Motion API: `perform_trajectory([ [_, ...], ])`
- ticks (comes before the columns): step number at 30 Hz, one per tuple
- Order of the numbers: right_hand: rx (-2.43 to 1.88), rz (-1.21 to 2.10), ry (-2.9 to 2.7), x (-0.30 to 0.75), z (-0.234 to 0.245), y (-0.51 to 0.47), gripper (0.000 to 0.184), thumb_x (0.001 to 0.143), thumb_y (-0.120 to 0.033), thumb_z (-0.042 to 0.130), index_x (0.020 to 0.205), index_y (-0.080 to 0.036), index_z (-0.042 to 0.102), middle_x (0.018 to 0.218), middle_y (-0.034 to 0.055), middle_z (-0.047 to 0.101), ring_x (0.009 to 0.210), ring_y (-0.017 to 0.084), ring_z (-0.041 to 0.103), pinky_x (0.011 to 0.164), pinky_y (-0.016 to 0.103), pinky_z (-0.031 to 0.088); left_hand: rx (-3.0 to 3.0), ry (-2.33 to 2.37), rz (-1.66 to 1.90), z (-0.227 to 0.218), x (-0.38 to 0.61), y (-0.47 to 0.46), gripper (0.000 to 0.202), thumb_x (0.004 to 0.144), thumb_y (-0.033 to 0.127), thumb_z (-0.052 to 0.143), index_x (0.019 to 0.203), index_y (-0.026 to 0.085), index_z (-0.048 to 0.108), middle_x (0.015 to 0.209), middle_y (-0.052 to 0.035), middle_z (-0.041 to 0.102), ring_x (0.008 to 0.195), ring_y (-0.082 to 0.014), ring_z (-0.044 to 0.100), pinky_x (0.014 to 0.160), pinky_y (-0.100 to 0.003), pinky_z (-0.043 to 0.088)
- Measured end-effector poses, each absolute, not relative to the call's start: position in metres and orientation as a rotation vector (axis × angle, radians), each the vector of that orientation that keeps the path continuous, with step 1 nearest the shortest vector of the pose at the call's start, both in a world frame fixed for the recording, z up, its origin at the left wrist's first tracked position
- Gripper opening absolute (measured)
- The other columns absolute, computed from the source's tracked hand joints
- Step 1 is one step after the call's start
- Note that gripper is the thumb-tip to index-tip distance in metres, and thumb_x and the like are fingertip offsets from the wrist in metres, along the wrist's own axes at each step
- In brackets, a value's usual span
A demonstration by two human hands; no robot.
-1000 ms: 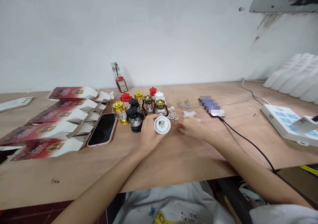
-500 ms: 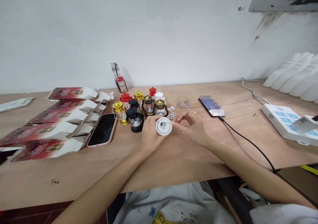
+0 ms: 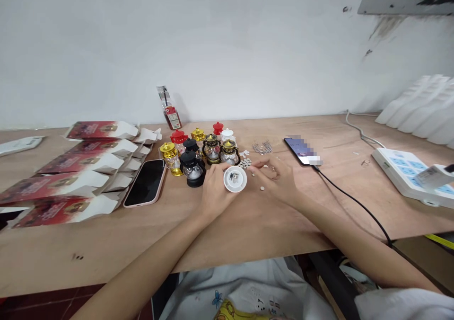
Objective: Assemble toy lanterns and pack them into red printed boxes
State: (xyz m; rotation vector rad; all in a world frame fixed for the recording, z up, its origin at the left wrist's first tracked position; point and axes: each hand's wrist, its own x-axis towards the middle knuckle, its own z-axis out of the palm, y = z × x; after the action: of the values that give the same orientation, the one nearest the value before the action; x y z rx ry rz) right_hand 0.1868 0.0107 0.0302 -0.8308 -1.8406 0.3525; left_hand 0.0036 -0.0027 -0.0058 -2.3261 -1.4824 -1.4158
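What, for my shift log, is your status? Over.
Left hand holds white piece. Right hand beside it, grip unclear. Loose disc nearby, seemingly not blocking.

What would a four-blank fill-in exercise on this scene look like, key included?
1. The left grip holds a round ____ plastic piece.
2. The frontmost small plastic lantern is ____.
3. Red-and-white cardboard boxes lie to the ____ of the pink-edged rectangular phone.
4. The white plastic power strip has light ____ socket panels.

Missing words: white; black; left; blue.
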Motion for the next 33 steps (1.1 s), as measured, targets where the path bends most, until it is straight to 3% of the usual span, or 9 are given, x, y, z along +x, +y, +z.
perform_trajectory([
  [3,-0.970,0.518,-2.111,0.206,0.037,0.026,0.006,0.078,-0.021,0.060,0.083,-0.022,0.063,0.081,0.0014,0.070,0.074,0.016,0.064,0.067,0.027,0.051,-2.307,-1.483,-1.426,-0.003,0.001,-0.001,0.037,0.072,0.028,0.067,0.103,0.021,0.048,0.101,-0.0059,0.060,0.095,-0.0226,0.057,0.079,-0.035,0.046],
  [9,-1.069,0.785,-2.637,0.224,0.030,0.044,0.024,0.066,-0.008,0.064,0.085,-0.021,0.067,0.079,-0.0003,0.070,0.070,0.014,0.065,0.061,0.022,0.049,-2.303,-1.444,-1.410,-0.001,0.000,0.000,0.033,0.073,0.025,0.066,0.102,0.020,0.050,0.098,-0.0055,0.062,0.092,-0.0219,0.056,0.081,-0.034,0.045],
  [14,-0.987,0.610,-2.716,0.216,0.019,0.040,0.032,0.065,0.001,0.051,0.086,-0.020,0.064,0.075,-0.0010,0.068,0.065,0.011,0.062,0.060,0.020,0.044,-2.311,-1.432,-1.396,-0.002,0.000,0.000,0.033,0.073,0.024,0.066,0.101,0.020,0.050,0.098,-0.0055,0.062,0.092,-0.0220,0.056,0.080,-0.033,0.045],
  [21,-0.990,0.098,-2.803,0.204,0.018,0.032,0.019,0.074,-0.007,0.051,0.085,-0.017,0.063,0.065,0.0030,0.066,0.056,0.015,0.057,0.049,0.024,0.030,-2.325,-1.385,-1.355,-0.001,0.001,-0.001,0.029,0.075,0.027,0.065,0.099,0.018,0.051,0.096,-0.0062,0.062,0.089,-0.0219,0.055,0.077,-0.032,0.044],
  [27,-0.759,0.226,-2.265,0.202,0.020,0.030,0.010,0.084,-0.016,0.052,0.090,-0.020,0.058,0.084,0.0023,0.069,0.075,0.014,0.064,0.067,0.026,0.049,-2.323,-1.386,-1.313,-0.003,0.001,-0.001,0.028,0.075,0.026,0.064,0.099,0.019,0.051,0.094,-0.0058,0.063,0.089,-0.0224,0.055,0.075,-0.033,0.043],
  [30,-0.710,0.301,-1.932,0.197,0.021,0.022,0.007,0.084,-0.024,0.058,0.090,-0.022,0.057,0.084,0.0008,0.067,0.076,0.014,0.065,0.070,0.027,0.054,-2.349,-1.361,-1.263,-0.003,0.002,-0.002,0.027,0.077,0.028,0.062,0.100,0.019,0.051,0.095,-0.0062,0.063,0.089,-0.0223,0.055,0.074,-0.033,0.042],
  [33,-0.619,0.273,-1.904,0.189,0.020,0.013,0.007,0.082,-0.020,0.061,0.088,-0.022,0.058,0.081,0.0003,0.068,0.075,0.013,0.065,0.069,0.026,0.055,-2.358,-1.335,-1.237,-0.003,0.003,-0.003,0.025,0.081,0.032,0.059,0.099,0.018,0.051,0.095,-0.0063,0.063,0.089,-0.0221,0.055,0.072,-0.033,0.041],
])
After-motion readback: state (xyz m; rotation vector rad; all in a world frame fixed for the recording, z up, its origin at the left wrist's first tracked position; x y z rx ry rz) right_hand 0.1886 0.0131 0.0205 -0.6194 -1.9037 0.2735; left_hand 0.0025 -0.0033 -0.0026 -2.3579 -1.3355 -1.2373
